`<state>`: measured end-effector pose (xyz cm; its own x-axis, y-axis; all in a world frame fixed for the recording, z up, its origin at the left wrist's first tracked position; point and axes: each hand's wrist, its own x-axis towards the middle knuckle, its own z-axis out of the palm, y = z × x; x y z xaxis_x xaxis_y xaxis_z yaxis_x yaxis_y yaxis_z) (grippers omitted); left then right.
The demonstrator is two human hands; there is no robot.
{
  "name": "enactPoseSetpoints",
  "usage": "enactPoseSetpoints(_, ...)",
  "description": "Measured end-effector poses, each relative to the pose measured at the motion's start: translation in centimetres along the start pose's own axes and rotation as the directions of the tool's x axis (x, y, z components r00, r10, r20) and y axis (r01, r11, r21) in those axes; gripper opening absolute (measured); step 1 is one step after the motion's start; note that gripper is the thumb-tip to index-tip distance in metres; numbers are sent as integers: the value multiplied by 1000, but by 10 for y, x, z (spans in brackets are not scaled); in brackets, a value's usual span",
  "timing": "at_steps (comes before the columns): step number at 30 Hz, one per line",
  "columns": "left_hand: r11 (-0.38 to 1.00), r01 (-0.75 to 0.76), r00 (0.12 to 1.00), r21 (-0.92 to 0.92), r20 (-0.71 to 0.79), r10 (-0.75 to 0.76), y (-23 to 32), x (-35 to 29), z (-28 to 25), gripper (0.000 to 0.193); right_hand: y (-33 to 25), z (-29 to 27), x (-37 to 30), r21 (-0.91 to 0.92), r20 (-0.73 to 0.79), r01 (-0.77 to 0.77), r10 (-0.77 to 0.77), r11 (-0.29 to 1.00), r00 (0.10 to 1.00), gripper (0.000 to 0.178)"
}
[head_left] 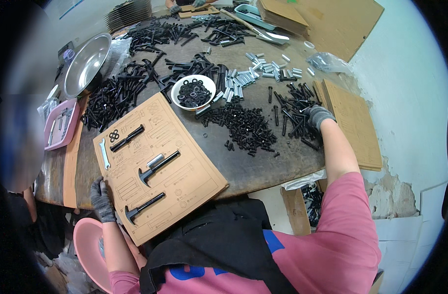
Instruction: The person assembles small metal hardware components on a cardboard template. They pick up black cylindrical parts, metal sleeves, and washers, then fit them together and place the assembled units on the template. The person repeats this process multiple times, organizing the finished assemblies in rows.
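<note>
My left hand point(103, 200), in a dark grey glove, grips the left edge of a stack of printed cardboard sheets point(199, 174) tilted at the table's front edge. On the top sheet lie a small open-ended wrench point(104, 154), several black rings point(114, 134), black rods point(127, 138), a silver sleeve point(155, 160) and two black hooked pieces, one higher point(157, 168) and one lower point(144, 208). My right hand point(319, 116), gloved alike, reaches into a pile of long black bolts point(295, 105) at the right. Its fingers are curled among them; what they hold is hidden.
A white bowl of black rings point(193, 92) stands beyond the sheets, near short black bolts point(241, 125), silver sleeves point(236, 81) and black hooked pieces point(121, 93). Flat cardboard point(353, 122) lies at right. At left are a metal basin point(89, 63) and pink tray point(62, 122). Another person's gloved hands point(187, 7) work at the far end.
</note>
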<state>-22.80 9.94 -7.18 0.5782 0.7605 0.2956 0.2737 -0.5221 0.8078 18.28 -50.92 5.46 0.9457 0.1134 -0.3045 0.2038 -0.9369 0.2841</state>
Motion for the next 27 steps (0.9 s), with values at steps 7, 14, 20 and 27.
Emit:
enactPoseSetpoints(7, 999, 21, 1000, -30, 16, -21, 4, 2, 0, 21, -23, -1, 12, -267, 62, 10, 7, 964, 998, 27)
enactPoseSetpoints(14, 1000, -5, 1000, -18, -15, 5, 4, 0, 4, 21, 8, 3, -22, 73, -206, 77, -61, 994, 977, 30)
enactPoseSetpoints(20, 1000, 15, 999, -18, -39, -16, 5, -1, 1, 18, -9, 30, -50, -197, -354, 313, -365, 929, 861, 44)
enactPoseSetpoints(27, 998, 30, 999, 57, -32, -28, 8, 0, 1, 16, -24, 27, -38, -519, -357, 276, -499, 809, 790, 32)
